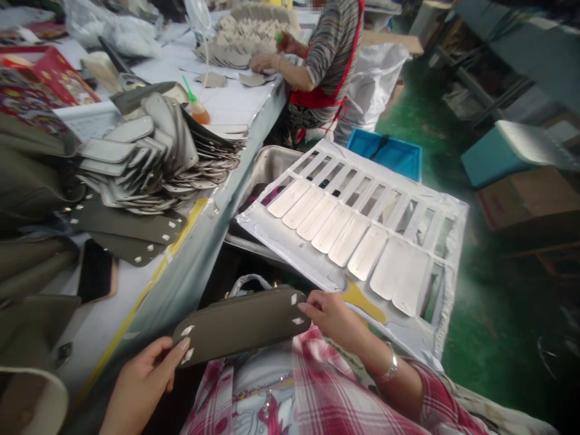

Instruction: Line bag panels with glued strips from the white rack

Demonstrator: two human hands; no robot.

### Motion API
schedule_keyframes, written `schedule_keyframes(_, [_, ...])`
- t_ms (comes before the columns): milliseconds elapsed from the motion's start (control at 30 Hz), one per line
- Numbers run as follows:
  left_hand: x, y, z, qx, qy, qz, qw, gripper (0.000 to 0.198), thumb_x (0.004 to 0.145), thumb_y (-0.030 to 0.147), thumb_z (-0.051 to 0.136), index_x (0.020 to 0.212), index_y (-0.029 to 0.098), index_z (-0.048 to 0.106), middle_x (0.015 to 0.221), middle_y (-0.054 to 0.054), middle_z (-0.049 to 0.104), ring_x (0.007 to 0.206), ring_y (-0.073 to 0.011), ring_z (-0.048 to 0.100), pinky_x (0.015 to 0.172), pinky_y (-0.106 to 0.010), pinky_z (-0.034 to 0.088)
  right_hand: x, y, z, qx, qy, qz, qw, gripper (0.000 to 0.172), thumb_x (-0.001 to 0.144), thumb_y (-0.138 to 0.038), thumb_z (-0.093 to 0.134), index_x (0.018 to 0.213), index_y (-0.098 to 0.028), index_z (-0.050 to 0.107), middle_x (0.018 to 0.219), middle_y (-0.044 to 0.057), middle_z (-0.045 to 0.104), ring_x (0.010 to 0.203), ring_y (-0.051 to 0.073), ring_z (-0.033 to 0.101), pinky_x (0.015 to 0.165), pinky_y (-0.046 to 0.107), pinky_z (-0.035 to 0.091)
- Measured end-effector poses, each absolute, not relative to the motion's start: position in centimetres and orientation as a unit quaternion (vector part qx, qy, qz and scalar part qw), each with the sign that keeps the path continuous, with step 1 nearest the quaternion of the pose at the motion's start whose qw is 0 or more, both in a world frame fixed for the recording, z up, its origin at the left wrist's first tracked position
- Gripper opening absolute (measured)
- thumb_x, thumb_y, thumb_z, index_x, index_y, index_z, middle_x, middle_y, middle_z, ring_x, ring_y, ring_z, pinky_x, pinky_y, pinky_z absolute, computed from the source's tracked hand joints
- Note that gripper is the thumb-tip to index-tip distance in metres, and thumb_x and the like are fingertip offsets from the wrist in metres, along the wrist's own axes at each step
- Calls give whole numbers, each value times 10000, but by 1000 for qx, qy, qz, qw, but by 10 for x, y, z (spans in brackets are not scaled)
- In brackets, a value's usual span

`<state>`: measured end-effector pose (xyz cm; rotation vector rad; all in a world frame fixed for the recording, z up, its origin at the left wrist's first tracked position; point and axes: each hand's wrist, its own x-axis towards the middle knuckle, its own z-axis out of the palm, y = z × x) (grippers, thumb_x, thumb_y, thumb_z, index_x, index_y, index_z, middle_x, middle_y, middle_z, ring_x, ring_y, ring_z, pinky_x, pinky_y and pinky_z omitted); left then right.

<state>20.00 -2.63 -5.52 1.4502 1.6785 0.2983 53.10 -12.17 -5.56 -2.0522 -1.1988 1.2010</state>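
Observation:
Stretched between my two hands is a long olive-green panel [244, 326] with rounded ends and small white tabs near each end. My left hand [147, 374] pinches its left end, thumb on top beside the tabs. At the other end, the fingers of my right hand [333, 317] close on the edge next to two tabs. Similar green panels [131, 235] with white tabs lie on the table to the left. Beyond my right hand, several pale rounded strips [333, 223] rest in a row on a white slatted rack [294, 241].
A heap of pale-backed pieces [149, 151] covers part of the table [222, 223], near a phone [97, 272] and a small bottle with a green tip [198, 109]. A co-worker [330, 60] in a red apron handles pieces farther off. A blue bin [389, 157] stands behind the rack.

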Motion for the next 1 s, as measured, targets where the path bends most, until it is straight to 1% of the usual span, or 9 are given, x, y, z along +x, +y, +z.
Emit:
schedule_keyframes(67, [203,-24,-49,587,659,94,460,406,721,574,568,632,178,555,382,62,397,387,-110,407,423,-203,317,530,-124,-64,-750,-434,441,235,338,840,-454,493,636,-184,494,467,-36,484,414,88,413,439,217,296])
schedule_keyframes(167, [203,-18,-48,587,645,102,479,397,769,549,513,625,179,514,407,71,392,382,-99,383,419,-209,294,531,-123,-78,-748,-423,458,228,401,839,-529,452,621,-192,469,445,-42,453,399,92,413,419,217,295])
schedule_keyframes(333, [195,-11,-55,618,631,139,449,374,767,490,544,588,164,515,517,47,466,506,-103,416,489,-217,298,530,-115,-77,-734,-389,514,214,459,755,-631,457,577,-208,436,388,-39,417,368,101,365,396,227,287])
schedule_keyframes(433, [193,-10,-57,613,624,149,461,377,755,492,554,579,163,497,524,50,452,531,-105,403,508,-221,293,528,-115,-76,-735,-359,531,220,484,698,-671,482,556,-211,429,391,-36,410,358,100,355,380,230,267])
schedule_keyframes(533, [192,-8,-59,605,621,150,474,386,747,500,559,573,163,489,521,53,434,525,-102,383,502,-222,284,530,-117,-83,-731,-352,537,234,481,704,-664,500,560,-210,430,402,-41,391,362,99,351,379,229,262])
schedule_keyframes(667, [189,-4,-58,615,605,147,485,372,738,486,568,571,162,495,523,55,424,524,-98,366,505,-220,281,533,-118,-88,-729,-355,540,225,468,726,-643,515,576,-205,448,424,-41,401,377,96,362,386,222,265])
schedule_keyframes(900, [185,0,-60,618,595,137,496,330,724,451,580,574,165,512,511,59,428,498,-93,370,497,-216,279,527,-113,-77,-726,-365,542,217,465,713,-642,524,580,-202,456,423,-41,409,378,94,372,386,219,290])
schedule_keyframes(1000, [185,2,-58,639,586,121,484,330,728,442,572,558,170,497,504,55,435,496,-98,382,498,-218,279,524,-111,-72,-734,-367,529,217,455,728,-624,520,586,-196,460,404,-47,408,368,86,373,382,209,291])
